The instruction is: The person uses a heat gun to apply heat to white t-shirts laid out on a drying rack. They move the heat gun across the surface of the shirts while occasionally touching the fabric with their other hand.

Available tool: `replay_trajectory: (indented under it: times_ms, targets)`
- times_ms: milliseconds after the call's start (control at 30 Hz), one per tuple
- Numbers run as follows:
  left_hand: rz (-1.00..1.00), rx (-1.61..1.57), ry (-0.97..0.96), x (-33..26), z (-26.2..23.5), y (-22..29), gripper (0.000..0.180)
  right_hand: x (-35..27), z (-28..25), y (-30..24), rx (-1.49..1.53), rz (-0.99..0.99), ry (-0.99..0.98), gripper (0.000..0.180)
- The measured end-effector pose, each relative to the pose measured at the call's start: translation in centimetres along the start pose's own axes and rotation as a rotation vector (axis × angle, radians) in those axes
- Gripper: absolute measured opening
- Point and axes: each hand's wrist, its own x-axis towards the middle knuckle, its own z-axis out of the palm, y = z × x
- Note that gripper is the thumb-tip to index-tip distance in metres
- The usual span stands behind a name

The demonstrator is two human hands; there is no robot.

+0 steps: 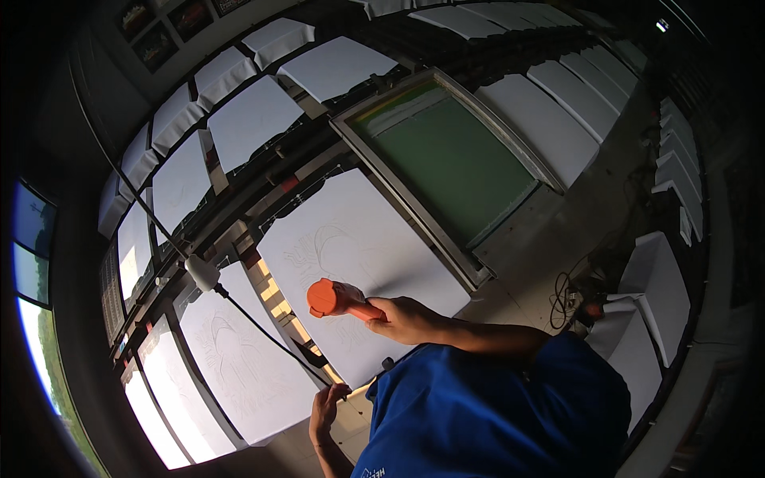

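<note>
My right hand [406,319] is closed round the handle of an orange hot-air gun [335,299], a tool with a round head and a short grip. It hovers over a white fabric panel [382,247] that lies flat on a board and bears a faint line drawing. Lower down, my left hand [325,410] has its fingers curled on a black cable [267,334]. That cable runs up to a pale grey connector [202,272] hanging from a longer cord. Left of it, another white panel [231,358] carries a similar faint drawing.
A metal-framed printing screen [446,155] with green mesh rests beyond the panel. Rows of white panels [255,119] on boards stretch to the back and left. Draped white sheets [657,295] stand at the right, beside tangled wires [564,299] on the floor.
</note>
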Motion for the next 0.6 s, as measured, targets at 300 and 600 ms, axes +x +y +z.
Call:
replay_trajectory:
  times_ms: [300, 600]
  targets:
    - [0.319, 0.558, -0.610, 9.9, 15.0, 4.6, 0.032, -15.4, -13.2, 4.9, 0.566, 0.103, 0.417, 0.058]
    - [0.239, 0.806, -0.876, 15.1, 41.1, 21.6, 0.038, -38.5, -29.0, 19.1, 1.251, -0.123, 0.898, 0.070]
